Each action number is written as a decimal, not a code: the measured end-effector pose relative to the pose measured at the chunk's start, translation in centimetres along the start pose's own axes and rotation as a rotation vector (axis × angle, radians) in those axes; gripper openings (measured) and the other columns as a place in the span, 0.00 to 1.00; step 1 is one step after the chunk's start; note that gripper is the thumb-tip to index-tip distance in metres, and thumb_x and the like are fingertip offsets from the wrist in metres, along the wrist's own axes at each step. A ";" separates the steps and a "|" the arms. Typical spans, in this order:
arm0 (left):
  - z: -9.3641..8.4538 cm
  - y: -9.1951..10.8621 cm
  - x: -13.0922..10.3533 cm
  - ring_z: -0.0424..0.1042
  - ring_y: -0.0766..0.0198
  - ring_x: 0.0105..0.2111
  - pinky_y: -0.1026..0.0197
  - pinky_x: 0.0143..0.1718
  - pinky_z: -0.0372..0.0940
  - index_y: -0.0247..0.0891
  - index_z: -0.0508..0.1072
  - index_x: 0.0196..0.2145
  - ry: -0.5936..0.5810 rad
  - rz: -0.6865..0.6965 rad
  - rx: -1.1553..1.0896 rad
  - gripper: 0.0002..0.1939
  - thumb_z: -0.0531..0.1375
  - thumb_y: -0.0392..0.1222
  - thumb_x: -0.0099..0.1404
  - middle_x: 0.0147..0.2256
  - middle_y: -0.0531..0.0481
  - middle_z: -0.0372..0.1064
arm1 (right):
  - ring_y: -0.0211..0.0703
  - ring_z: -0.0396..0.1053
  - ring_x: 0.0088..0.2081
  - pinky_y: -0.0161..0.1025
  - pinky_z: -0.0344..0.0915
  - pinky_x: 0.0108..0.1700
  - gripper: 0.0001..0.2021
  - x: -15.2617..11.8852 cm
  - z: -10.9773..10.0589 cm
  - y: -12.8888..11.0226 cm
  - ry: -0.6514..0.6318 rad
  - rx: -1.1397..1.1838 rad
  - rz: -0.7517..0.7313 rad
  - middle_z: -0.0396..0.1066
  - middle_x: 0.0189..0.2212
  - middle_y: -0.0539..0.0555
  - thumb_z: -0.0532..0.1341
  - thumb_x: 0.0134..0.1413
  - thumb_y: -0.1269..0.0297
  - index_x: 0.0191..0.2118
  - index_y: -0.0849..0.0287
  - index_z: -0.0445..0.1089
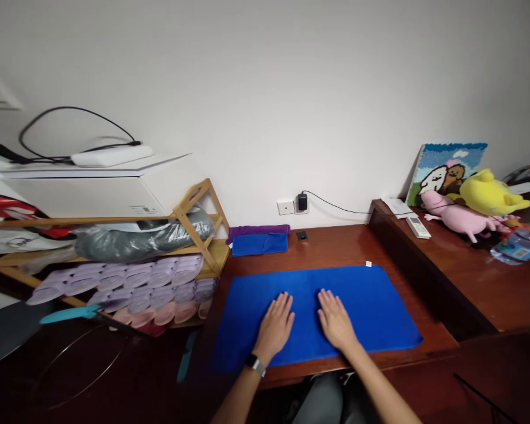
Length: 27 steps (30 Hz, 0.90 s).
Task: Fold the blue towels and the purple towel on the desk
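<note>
A blue cloth (309,318) is spread out on the brown wooden table (335,242), with a small white tag at its far right edge. My left hand (275,323) lies palm down on the cloth, left of its middle, fingers stretched out; a watch is on that wrist. Flat on the same cloth, a little to the right, rests my right hand (335,321), also palm down with straight fingers. Neither hand holds anything. Behind the cloth lie a folded blue cloth (259,244) and a rolled purple cloth (265,229).
Left of the table stands a wooden rack (206,253) with rows of slippers (145,274) and a white box (92,191) on top. At right, a raised surface (472,282) carries a remote (418,227), plush toys (459,218) and a bottle (519,244). A charger (302,202) is plugged into the wall.
</note>
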<state>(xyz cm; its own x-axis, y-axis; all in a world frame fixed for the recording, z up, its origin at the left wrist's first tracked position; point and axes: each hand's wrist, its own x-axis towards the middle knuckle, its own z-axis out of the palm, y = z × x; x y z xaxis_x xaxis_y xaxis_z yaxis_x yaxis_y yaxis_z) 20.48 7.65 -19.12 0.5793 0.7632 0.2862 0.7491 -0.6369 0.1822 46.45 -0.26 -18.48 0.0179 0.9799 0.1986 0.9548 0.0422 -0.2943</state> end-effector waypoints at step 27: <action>-3.1 -10.2 -13.6 0.60 0.46 0.72 0.37 0.73 0.55 0.35 0.64 0.72 0.120 -0.312 0.169 0.36 0.44 0.57 0.77 0.72 0.37 0.61 | 0.55 0.44 0.78 0.57 0.42 0.78 0.38 -10.8 -4.4 16.2 -0.037 -0.209 0.397 0.49 0.77 0.55 0.38 0.71 0.47 0.78 0.61 0.54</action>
<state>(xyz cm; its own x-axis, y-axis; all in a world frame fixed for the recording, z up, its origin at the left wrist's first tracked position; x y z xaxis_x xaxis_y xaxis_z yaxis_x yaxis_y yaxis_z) 3.97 3.41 -21.90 0.2807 0.8932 0.3513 0.9319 -0.3412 0.1231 63.06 -10.99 -21.28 0.3881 0.9187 0.0735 0.9155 -0.3751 -0.1454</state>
